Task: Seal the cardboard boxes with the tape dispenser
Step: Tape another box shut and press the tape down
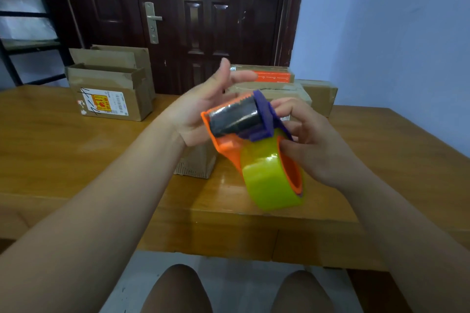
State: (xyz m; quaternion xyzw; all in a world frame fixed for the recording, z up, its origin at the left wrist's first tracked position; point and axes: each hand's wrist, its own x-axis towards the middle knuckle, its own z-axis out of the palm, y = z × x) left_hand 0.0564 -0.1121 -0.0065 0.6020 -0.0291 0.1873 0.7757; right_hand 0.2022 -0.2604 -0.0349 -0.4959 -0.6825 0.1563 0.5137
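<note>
Above the desk (76, 160), tape dispenser (254, 142) held in mid-air.
Right grip (312, 142) curls round its purple side; left grip (203, 107), fingers straight, is at the orange side; cardboard boxes (112, 94) sit behind.

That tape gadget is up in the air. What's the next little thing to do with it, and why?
Probably lower the tape dispenser onto the seam of the nearest box. The right hand grips it above the table, the left hand lies open beside its roller end, and no tape appears to reach any box yet. That box sits just behind and below the hands.
</note>
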